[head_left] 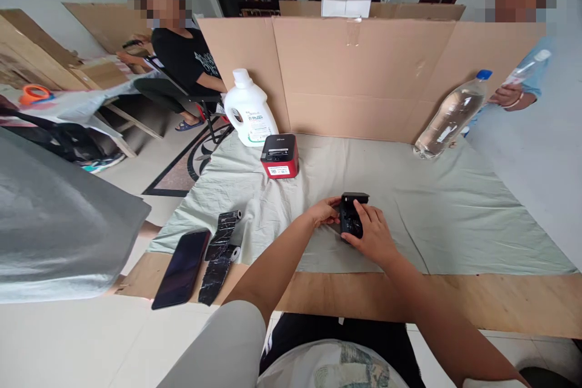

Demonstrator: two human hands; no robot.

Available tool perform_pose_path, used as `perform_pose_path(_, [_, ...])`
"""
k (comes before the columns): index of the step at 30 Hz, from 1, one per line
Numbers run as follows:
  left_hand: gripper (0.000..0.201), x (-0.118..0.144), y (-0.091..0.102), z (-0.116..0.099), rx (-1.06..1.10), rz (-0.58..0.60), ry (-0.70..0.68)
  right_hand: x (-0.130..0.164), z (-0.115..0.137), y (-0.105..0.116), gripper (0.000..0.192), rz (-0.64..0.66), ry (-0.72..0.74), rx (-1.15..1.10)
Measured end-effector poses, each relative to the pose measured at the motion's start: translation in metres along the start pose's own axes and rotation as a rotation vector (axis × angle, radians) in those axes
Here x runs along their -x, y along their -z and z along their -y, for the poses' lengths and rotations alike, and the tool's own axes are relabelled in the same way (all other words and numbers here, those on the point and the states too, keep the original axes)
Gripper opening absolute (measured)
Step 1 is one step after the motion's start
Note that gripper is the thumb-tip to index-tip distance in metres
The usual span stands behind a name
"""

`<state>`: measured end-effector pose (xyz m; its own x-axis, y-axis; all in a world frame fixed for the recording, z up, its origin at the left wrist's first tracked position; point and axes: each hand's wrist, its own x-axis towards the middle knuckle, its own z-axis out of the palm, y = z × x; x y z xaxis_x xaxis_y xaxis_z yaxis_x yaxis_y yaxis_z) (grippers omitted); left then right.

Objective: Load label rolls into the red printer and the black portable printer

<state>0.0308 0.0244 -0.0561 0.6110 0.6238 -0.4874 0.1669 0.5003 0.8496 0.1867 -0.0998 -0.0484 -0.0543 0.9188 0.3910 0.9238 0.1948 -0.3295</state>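
Device (348, 217), black and lid-up, sits at twelve o'clock; the left hand (324, 212) grips its nine-o'clock side, presumably steadying it, while the right hand (376, 233) grasps its three-o'clock side (a red-and-black box (279, 157) stands at eleven).

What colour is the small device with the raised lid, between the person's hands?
Black; the device shows in the head view.
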Motion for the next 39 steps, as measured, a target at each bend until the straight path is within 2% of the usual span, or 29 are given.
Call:
perform_pose_path(5, [0.079, 0.001, 0.000, -0.001, -0.008, 0.016, -0.007, -0.026, -0.023, 0.001, 0.081, 0.026, 0.035, -0.144])
perform_pose_path(7, [0.078, 0.005, -0.001, -0.003, -0.034, 0.015, -0.011, -0.026, -0.032, -0.001, 0.072, 0.011, 0.002, -0.233])
perform_pose_path(9, [0.075, 0.011, -0.004, -0.007, -0.108, -0.028, -0.019, -0.021, -0.040, -0.007, 0.058, -0.041, -0.091, -0.356])
perform_pose_path(10, [0.071, 0.015, -0.006, -0.010, -0.174, -0.090, -0.027, -0.016, -0.044, -0.011, 0.052, -0.081, -0.158, -0.425])
perform_pose_path(12, [0.057, 0.024, -0.013, -0.016, -0.377, -0.298, -0.089, -0.007, -0.049, -0.023, 0.047, -0.181, -0.304, -0.556])
perform_pose_path(14, [0.037, 0.031, -0.023, -0.023, -0.626, -0.492, -0.225, 0.000, -0.053, -0.034, 0.045, -0.295, -0.429, -0.647])
perform_pose_path(15, [0.029, 0.033, -0.029, -0.026, -0.748, -0.524, -0.302, 0.003, -0.054, -0.039, 0.045, -0.342, -0.473, -0.672])
perform_pose_path(16, [0.024, 0.034, -0.036, -0.030, -0.861, -0.505, -0.369, 0.005, -0.055, -0.043, 0.044, -0.373, -0.502, -0.685])
perform_pose_path(18, [0.017, 0.028, -0.048, -0.035, -1.047, -0.380, -0.432, 0.006, -0.056, -0.047, 0.043, -0.381, -0.515, -0.679])
perform_pose_path(20, [0.012, 0.015, -0.059, -0.038, -1.184, -0.271, -0.422, 0.006, -0.056, -0.047, 0.043, -0.346, -0.488, -0.649])
perform_pose_path(22, [0.010, 0.000, -0.068, -0.038, -1.237, -0.225, -0.410, 0.005, -0.056, -0.045, 0.042, -0.320, -0.459, -0.614])
perform_pose_path(26, [0.011, -0.021, -0.082, -0.034, -1.216, -0.240, -0.399, 0.006, -0.056, -0.043, 0.042, -0.319, -0.445, -0.581])
perform_pose_path(30, [0.015, -0.020, -0.088, -0.032, -1.298, -0.265, -0.354, 0.006, -0.057, -0.044, 0.043, -0.304, -0.438, -0.572])
perform_pose_path(36, [0.024, -0.010, -0.077, -0.039, -1.309, -0.301, -0.315, 0.003, -0.059, -0.045, 0.045, -0.323, -0.420, -0.530])
perform_pose_path(39, [0.036, -0.003, -0.069, -0.045, -1.121, -0.315, -0.296, 0.004, -0.058, -0.043, 0.046, -0.311, -0.383, -0.549])
